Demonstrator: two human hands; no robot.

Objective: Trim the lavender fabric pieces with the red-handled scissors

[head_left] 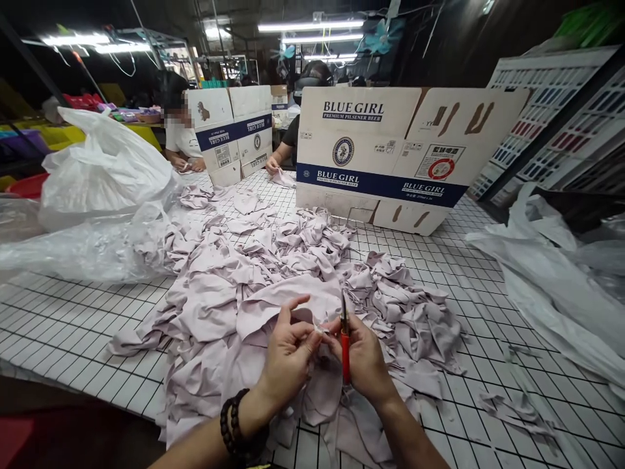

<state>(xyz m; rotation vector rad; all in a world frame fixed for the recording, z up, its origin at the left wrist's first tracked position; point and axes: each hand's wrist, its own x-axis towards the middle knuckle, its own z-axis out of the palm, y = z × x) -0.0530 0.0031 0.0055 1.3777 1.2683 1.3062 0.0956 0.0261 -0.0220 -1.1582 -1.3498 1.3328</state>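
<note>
My left hand (pixel 287 355) pinches the edge of a pale pink fabric piece (pixel 288 296) between thumb and fingers, its index finger raised. Close beside it, my right hand (pixel 367 358) is closed around red-handled scissors (pixel 346 355), whose dark blades point up and away from me. The fingertips of that hand also meet the fabric edge near my left thumb. A heap of similar pale pink fabric pieces (pixel 209 286) spreads under and beyond both hands.
The table (pixel 469 286) has a white cover with a black grid. Beyond the heap stand a large Blue Girl carton (pixel 361 156) and a smaller carton (pixel 232 133). Plastic bags (pixel 105 169) lie left, a white bag (pixel 551 280) right. Two people (pixel 183 140) work opposite; fabric scraps (pixel 517 410) lie right.
</note>
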